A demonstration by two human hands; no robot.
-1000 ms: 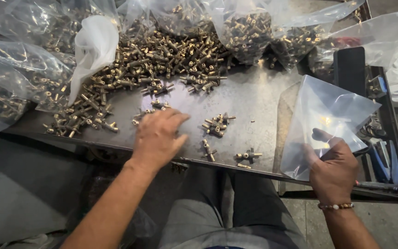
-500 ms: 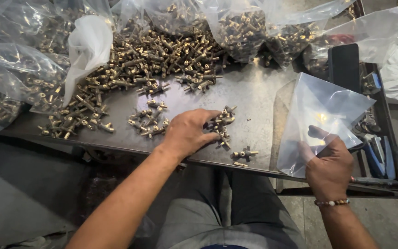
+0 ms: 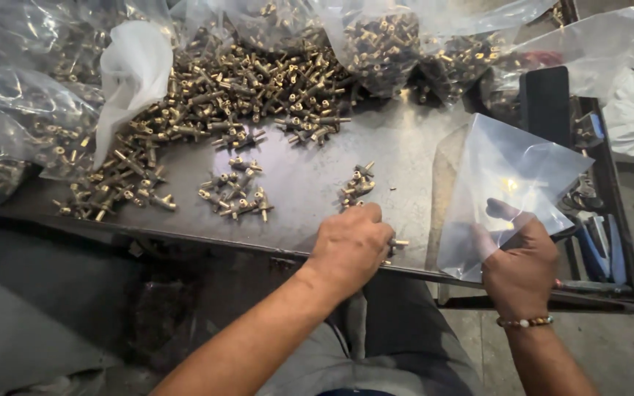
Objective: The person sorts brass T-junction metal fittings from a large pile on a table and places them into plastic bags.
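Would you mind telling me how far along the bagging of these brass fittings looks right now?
Done: filled clear bags lie along the table's far side. In hand: the left hand closes over a few fittings at the near edge, while the right hand holds a clear bag that looks nearly empty. Left: a big loose pile and two small clusters.

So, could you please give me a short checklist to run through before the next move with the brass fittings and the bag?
1. Left hand closed over brass fittings at the table's front edge: ok; the number held cannot be told.
2. Right hand holds the clear plastic bag by its lower edge: ok.
3. Bag mouth open: cannot tell.
4. Bag reads as nearly empty: ok.
5. Small cluster of fittings lies loose just beyond the left hand: ok.
6. Steel table bare between hand and bag: ok.
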